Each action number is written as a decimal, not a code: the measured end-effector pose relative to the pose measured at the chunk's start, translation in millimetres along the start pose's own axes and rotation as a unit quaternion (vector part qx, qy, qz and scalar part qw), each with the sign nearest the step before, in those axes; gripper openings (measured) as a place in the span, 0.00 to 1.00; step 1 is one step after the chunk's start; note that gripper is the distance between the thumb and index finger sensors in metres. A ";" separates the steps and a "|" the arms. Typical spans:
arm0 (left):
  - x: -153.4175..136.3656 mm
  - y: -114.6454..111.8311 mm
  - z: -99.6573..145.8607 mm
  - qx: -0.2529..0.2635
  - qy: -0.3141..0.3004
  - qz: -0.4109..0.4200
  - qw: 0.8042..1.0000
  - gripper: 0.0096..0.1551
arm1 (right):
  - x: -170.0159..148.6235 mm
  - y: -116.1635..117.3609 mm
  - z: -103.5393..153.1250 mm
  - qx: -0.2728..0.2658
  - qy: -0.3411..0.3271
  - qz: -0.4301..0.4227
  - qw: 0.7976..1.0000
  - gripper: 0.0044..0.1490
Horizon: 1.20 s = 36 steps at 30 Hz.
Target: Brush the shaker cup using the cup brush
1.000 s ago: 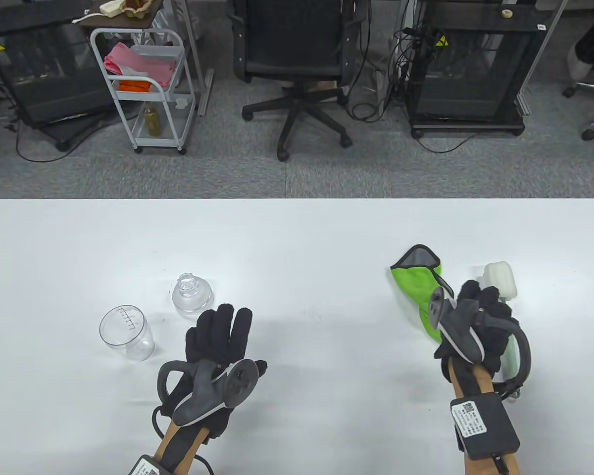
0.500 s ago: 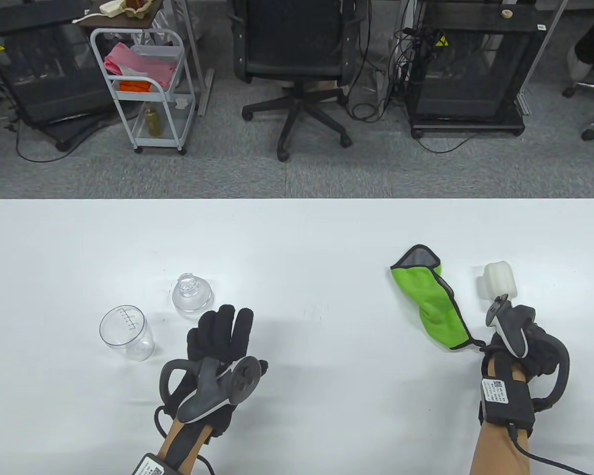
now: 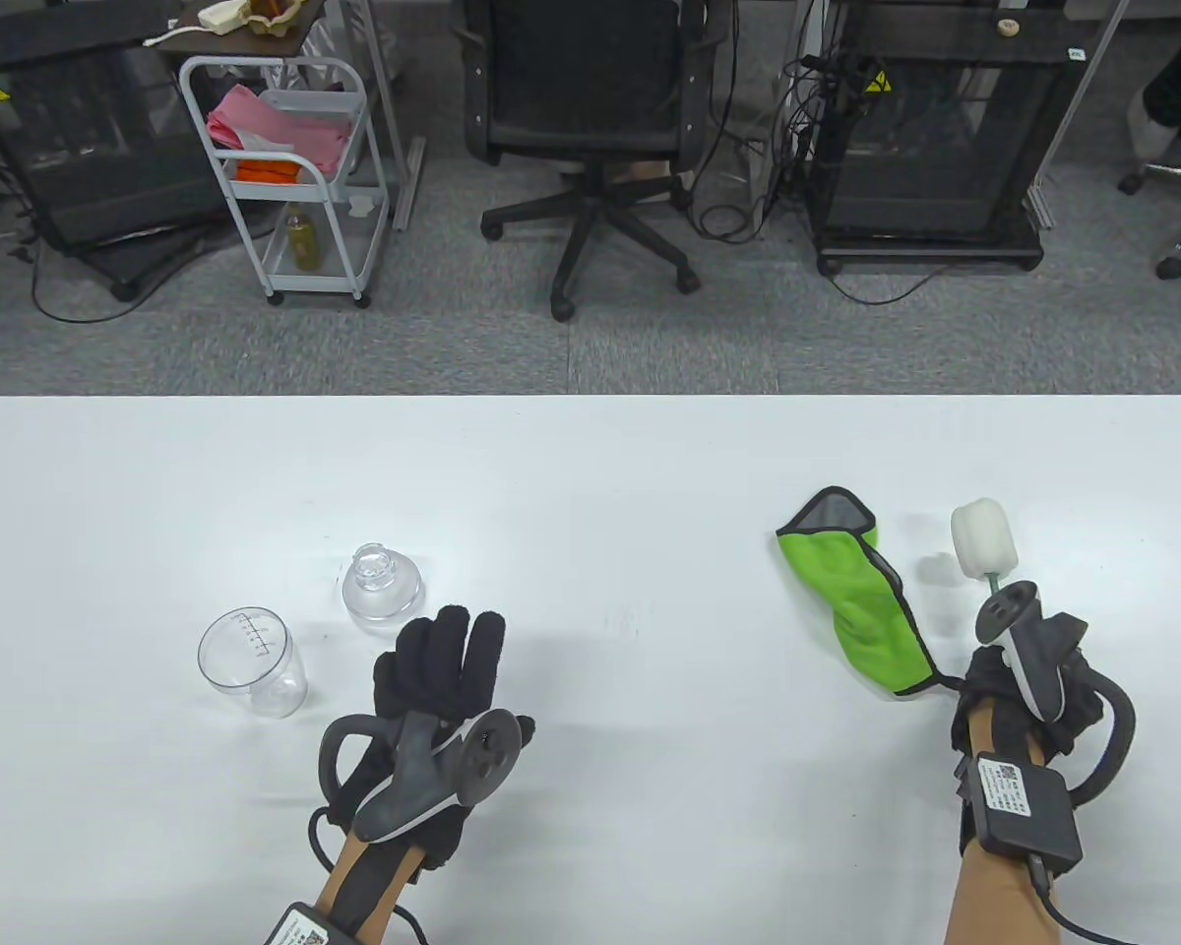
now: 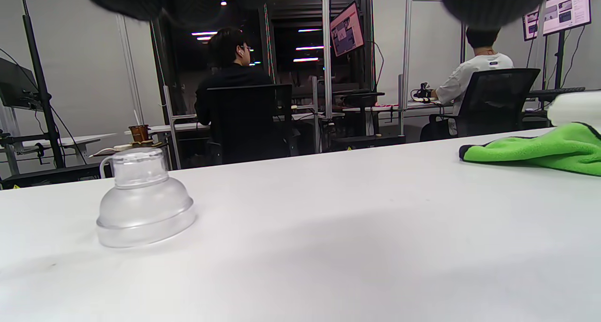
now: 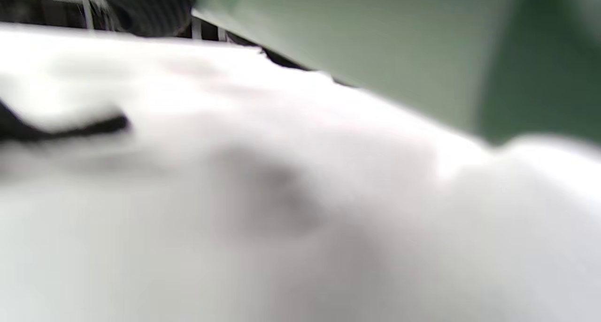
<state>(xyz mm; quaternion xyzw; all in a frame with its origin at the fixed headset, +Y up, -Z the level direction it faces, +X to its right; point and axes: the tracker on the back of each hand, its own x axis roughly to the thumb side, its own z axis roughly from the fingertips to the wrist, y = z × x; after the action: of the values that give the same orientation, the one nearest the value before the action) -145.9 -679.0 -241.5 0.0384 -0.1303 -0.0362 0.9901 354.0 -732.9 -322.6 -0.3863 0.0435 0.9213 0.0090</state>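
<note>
The clear shaker cup point(image 3: 251, 661) stands upright on the white table point(image 3: 590, 472), at the left. Its clear domed lid point(image 3: 382, 583) sits beside it and shows close up in the left wrist view point(image 4: 144, 200). My left hand point(image 3: 443, 655) rests flat on the table just right of the cup and lid, fingers stretched out, holding nothing. My right hand point(image 3: 994, 684) grips the pale green handle of the cup brush. The brush's white sponge head point(image 3: 984, 539) is raised off the table and points away from me. The right wrist view is blurred; the handle point(image 5: 375, 45) crosses its top.
A green cloth with grey trim point(image 3: 851, 591) lies just left of the brush and my right hand; it also shows in the left wrist view point(image 4: 540, 148). An office chair point(image 3: 590, 128) and a white cart point(image 3: 285, 177) stand beyond the table's far edge.
My right hand moved off the green cloth to the right, turned, and took hold of the brush handle. The sponge head has lifted off the table. My left hand has not moved.
</note>
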 end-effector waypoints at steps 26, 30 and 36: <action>-5.9 18.5 14.0 0.039 -0.001 0.027 0.999 0.60 | 104.6 -112.8 201.0 -0.105 -0.363 -0.239 0.895 0.35; -5.5 17.9 14.1 0.040 -0.002 0.024 0.999 0.60 | 104.8 -78.5 209.6 -0.071 -0.373 -0.240 0.893 0.35; -10.4 16.8 15.8 0.049 0.000 0.042 0.998 0.59 | 104.6 -35.1 209.8 -0.022 -0.381 -0.237 0.893 0.35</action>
<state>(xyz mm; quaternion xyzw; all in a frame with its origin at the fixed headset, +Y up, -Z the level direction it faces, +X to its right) -159.0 -662.5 -227.5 0.0810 -0.1333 0.0122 0.9877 133.2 -681.4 -253.3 -0.0045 -0.0765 0.9692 0.2339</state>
